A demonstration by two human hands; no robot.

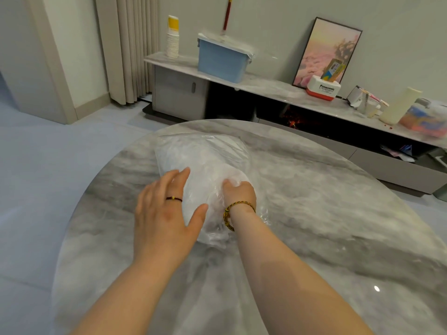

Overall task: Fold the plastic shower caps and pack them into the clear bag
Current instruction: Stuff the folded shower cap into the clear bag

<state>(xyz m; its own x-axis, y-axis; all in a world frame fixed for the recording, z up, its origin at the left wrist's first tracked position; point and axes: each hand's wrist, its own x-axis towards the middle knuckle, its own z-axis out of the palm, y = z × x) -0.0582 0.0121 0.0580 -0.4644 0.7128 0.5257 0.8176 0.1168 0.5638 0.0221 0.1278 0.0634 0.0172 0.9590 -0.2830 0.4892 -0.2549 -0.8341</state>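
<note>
One bag (227, 145), clear, mid-table (314, 213) toward far edge, stuffed with caps (191, 155). Left hand (164, 209): spread flat, pressing bag's left side. Right hand (238, 192): inside the mouth, fingers hidden, grip not discernible. Risk: withdrawal drags caps out; slick film unfolds.

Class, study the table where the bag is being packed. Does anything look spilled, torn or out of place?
Nothing stands out. The clear bag lies bulging on the marble table; the left hand rests flat on it, and the right hand digs into its near end. No spill or tear shows.
</note>
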